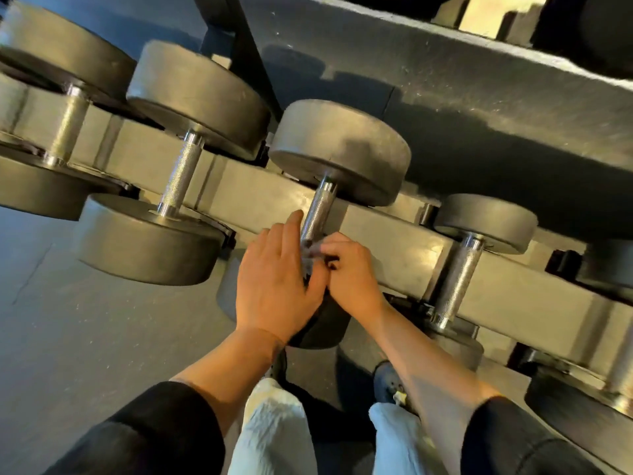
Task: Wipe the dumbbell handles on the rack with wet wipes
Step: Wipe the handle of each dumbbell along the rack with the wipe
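Both hands are on the middle dumbbell (337, 156), at the lower end of its knurled handle (317, 214).

Right hand (352, 269): fingers curled, pinching a dark, crumpled wet wipe (310, 250) against the handle. The wipe is small and blurred, mostly hidden between the hands, so I can't tell how far it wraps the bar.

Left hand (277, 282): fingers straight, flat alongside the handle, fingertips up beside the bar, holding nothing. My guess is it steadies the dumbbell or backs the wipe so it stays pressed on the knurling.

The dumbbell sits in the rack (253, 190), handle spanning the gap between the rails and heads on the supports, so the bar is reachable from above without lifting it. The upper part of the handle is still bare chrome, so this wipe looks to be at the near end only.

Neighbours: left dumbbell handle (178, 180) and right dumbbell handle (457, 279), both untouched by either hand. Whether they've been wiped isn't visible.

Risk: the wipe snagging on the knurl.
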Available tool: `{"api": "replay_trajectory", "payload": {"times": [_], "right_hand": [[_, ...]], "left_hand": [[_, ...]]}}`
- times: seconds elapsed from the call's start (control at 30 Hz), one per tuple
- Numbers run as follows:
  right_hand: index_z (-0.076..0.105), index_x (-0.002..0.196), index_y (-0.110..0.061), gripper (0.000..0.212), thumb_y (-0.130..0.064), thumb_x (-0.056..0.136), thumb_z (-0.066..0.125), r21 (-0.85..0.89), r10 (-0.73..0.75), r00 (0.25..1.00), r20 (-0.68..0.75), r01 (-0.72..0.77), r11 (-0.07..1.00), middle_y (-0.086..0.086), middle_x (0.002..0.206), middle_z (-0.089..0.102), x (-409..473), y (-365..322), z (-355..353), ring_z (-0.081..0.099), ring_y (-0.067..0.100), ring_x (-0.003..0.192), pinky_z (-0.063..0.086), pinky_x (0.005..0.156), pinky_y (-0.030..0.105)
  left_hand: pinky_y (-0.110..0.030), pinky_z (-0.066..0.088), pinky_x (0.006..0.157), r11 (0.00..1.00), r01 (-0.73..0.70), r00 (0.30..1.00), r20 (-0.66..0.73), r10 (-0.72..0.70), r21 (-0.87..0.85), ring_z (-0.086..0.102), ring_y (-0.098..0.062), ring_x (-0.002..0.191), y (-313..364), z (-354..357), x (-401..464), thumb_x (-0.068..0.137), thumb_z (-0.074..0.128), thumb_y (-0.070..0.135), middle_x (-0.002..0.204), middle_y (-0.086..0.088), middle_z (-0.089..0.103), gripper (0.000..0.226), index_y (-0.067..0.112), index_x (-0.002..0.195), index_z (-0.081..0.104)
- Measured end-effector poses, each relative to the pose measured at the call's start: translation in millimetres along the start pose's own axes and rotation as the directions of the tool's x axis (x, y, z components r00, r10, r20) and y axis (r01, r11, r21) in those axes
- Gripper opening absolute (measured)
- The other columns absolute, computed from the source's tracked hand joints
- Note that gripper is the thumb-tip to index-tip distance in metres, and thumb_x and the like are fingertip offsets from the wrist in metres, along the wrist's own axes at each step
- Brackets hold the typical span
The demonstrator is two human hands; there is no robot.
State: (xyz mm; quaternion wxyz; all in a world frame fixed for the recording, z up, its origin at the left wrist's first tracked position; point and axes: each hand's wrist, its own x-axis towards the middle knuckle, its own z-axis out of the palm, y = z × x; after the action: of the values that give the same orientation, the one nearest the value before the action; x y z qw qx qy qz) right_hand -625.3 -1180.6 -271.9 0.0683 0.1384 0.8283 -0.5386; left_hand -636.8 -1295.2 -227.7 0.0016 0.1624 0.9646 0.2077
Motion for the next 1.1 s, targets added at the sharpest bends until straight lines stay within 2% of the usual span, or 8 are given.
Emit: {"api": "replay_trajectory", "payload": {"times": [0.17, 0.27, 0.4, 0.5, 0.67, 0.87, 1.0, 1.1], "right_hand": [[0.074, 0.092, -0.005, 0.019, 0.006, 0.079, 0.065, 0.023, -0.062, 0.998, -0.010, 0.062, 0.998, 0.009, 0.090, 0.066, -2.6, -1.9, 0.0, 0.061, 0.018, 0.085, 0.051, 0.078, 0.021], [0.073, 0.088, -0.004, 0.017, 0.003, 0.074, 0.065, 0.004, -0.173, 0.975, -0.143, 0.175, 0.985, 0.013, 0.088, 0.067, -2.7, -0.8, 0.3, 0.062, 0.016, 0.076, 0.051, 0.068, 0.022], [0.070, 0.101, -0.001, 0.022, 0.005, 0.081, 0.062, -0.052, -0.170, 0.918, -0.357, 0.163, 0.985, 0.012, 0.105, 0.066, 10.9, -11.3, 2.9, 0.062, 0.018, 0.099, 0.051, 0.089, 0.029], [0.071, 0.105, -0.004, 0.028, 0.007, 0.081, 0.061, -0.313, -0.318, 0.862, -0.395, 0.200, 0.929, 0.009, 0.115, 0.066, 27.2, -18.9, 6.5, 0.055, 0.014, 0.111, 0.038, 0.100, 0.015], [0.073, 0.097, -0.003, 0.026, 0.012, 0.077, 0.065, -0.464, -0.325, 0.902, -0.285, 0.167, 0.870, 0.017, 0.106, 0.066, 33.3, -21.9, 9.7, 0.045, -0.011, 0.103, 0.031, 0.095, 0.001], [0.075, 0.094, -0.008, 0.032, 0.016, 0.077, 0.062, -0.471, -0.090, 0.996, 0.022, 0.090, 0.877, 0.006, 0.105, 0.071, 6.0, -39.3, 5.9, 0.059, 0.012, 0.100, 0.037, 0.087, 0.001], [0.076, 0.097, -0.014, 0.032, 0.009, 0.080, 0.061, -0.412, 0.143, 0.969, 0.199, -0.050, 0.910, 0.000, 0.109, 0.070, 9.4, -52.0, 3.6, 0.061, 0.010, 0.106, 0.046, 0.098, 0.024], [0.075, 0.100, -0.011, 0.028, 0.006, 0.083, 0.061, -0.450, 0.072, 0.991, 0.112, -0.014, 0.893, 0.001, 0.110, 0.070, 17.0, -65.2, 11.8, 0.059, 0.008, 0.109, 0.040, 0.099, 0.014]], "left_hand": [[-0.027, 0.040, 0.076, 0.985, -0.045, 0.998, -0.061, 0.035, -0.168, 0.047, -0.014, 0.089, -8.0, 2.1, -2.2, 0.088, 0.058, 0.034, 0.098, -0.001, 0.055, 0.055, 0.014, 0.136, 0.038], [-0.022, 0.036, 0.081, 0.934, -0.009, 0.996, -0.086, -0.024, -0.358, 0.044, -0.007, 0.095, -15.6, -2.1, -2.2, 0.087, 0.050, 0.040, 0.105, 0.002, 0.052, 0.058, 0.016, 0.138, 0.037], [-0.022, 0.030, 0.080, 0.941, -0.071, 0.996, -0.075, 0.049, -0.331, 0.043, -0.011, 0.096, -52.8, -11.0, 6.5, 0.087, 0.043, 0.043, 0.103, -0.001, 0.051, 0.057, 0.014, 0.136, 0.043], [-0.030, 0.038, 0.078, 0.958, -0.166, 0.986, -0.018, 0.166, -0.234, 0.045, -0.019, 0.093, -85.2, -7.8, 12.7, 0.091, 0.039, 0.046, 0.101, -0.006, 0.052, 0.053, 0.012, 0.131, 0.051], [-0.034, 0.038, 0.081, 0.908, -0.129, 0.987, 0.038, 0.157, -0.399, 0.045, -0.021, 0.096, -97.3, 1.2, 5.3, 0.093, 0.032, 0.049, 0.105, -0.007, 0.050, 0.054, 0.014, 0.129, 0.052], [-0.034, 0.037, 0.086, 0.901, -0.082, 0.991, 0.065, 0.121, -0.426, 0.042, -0.024, 0.103, -102.7, 4.7, 7.0, 0.091, 0.034, 0.052, 0.110, -0.013, 0.049, 0.062, 0.010, 0.135, 0.048], [-0.030, 0.036, 0.083, 0.871, -0.050, 0.993, 0.066, 0.094, -0.489, 0.042, -0.023, 0.102, -101.7, 4.1, 7.4, 0.088, 0.036, 0.051, 0.109, -0.011, 0.050, 0.064, 0.009, 0.133, 0.051], [-0.028, 0.035, 0.082, 0.859, -0.050, 0.992, 0.077, 0.103, -0.509, 0.039, -0.018, 0.101, -102.2, 5.5, 8.3, 0.088, 0.035, 0.051, 0.108, -0.007, 0.048, 0.063, 0.011, 0.134, 0.049]]}}
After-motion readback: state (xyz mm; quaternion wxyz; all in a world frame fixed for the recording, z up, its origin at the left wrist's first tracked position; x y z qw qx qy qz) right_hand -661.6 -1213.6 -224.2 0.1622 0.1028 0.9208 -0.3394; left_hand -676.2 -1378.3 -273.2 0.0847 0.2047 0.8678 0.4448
